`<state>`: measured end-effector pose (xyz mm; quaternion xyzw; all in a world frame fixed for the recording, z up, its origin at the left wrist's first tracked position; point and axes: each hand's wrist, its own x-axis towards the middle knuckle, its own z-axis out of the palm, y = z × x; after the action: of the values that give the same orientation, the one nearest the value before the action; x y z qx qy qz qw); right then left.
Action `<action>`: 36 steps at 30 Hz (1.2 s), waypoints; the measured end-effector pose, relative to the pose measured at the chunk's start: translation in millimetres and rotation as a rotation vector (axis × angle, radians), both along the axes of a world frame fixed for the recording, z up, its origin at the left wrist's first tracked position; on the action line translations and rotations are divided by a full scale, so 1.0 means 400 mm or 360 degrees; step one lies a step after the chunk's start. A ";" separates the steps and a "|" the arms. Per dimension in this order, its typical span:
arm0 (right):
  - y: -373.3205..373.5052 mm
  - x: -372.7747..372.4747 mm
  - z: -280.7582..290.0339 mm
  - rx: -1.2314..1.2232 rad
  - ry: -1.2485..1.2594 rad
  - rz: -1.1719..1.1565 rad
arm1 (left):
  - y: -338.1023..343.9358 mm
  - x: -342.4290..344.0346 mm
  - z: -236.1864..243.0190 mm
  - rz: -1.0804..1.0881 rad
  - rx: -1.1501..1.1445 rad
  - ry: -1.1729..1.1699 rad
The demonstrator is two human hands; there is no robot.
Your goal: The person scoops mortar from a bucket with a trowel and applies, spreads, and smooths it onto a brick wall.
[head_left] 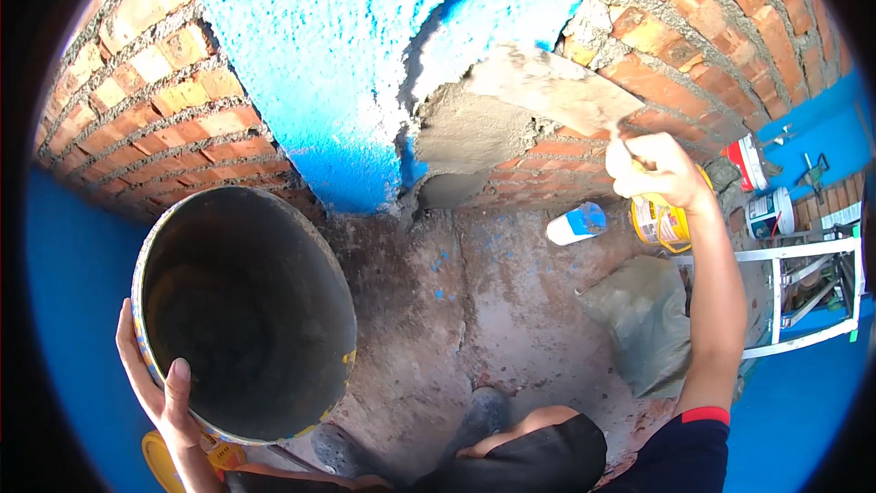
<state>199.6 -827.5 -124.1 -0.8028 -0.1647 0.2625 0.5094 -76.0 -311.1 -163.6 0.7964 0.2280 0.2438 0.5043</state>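
Observation:
My left hand (169,402) grips the rim of a large round bucket (348,310), thumb inside and fingers along its outer wall. The bucket tilts with its mouth toward me, and its inside is dark, so I cannot make out what it contains. Held out at the upper right, my right hand (659,172) is closed around the handle of a trowel (570,96). Its broad, mortar-smeared blade lies at or close to the brick wall (675,82). Below and left of the blade, a patch of wet grey mortar (465,132) covers the bricks beside the blue-painted plaster (310,55).
On the floor near the wall lie a blue-and-white container (577,223) and a yellow bucket (659,222). A grey sack (643,324) sits by my right forearm. A white metal frame (776,301), a red-and-white bucket (746,164) and a white bucket (771,213) are farther right.

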 end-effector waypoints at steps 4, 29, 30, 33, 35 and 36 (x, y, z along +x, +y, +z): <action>-0.073 -0.040 0.020 -0.0191 -0.0275 -0.0096 | 0.011 -0.005 -0.001 -0.0006 0.0042 -0.0006; -0.153 -0.051 -0.045 -0.0626 -0.0535 -0.0291 | 0.053 -0.023 -0.033 0.0017 -0.0004 -0.0097; -0.188 -0.061 -0.044 -0.0637 -0.0537 -0.0289 | 0.057 -0.024 -0.034 0.0022 0.0020 -0.0096; -0.260 -0.108 -0.052 -0.0801 -0.0689 -0.0271 | 0.051 -0.019 -0.034 0.0044 0.0054 -0.0089; -0.276 -0.152 -0.066 -0.0688 -0.0454 -0.0560 | 0.044 -0.013 -0.027 -0.0022 0.0003 -0.0069; -0.268 -0.169 -0.084 -0.0526 -0.0445 -0.0601 | 0.045 -0.013 -0.027 -0.0021 0.0034 -0.0074</action>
<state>132.0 -934.6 -157.7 -0.9198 -0.0359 0.0731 0.3838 -81.3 -293.2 -174.4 0.7973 0.2082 0.2613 0.5026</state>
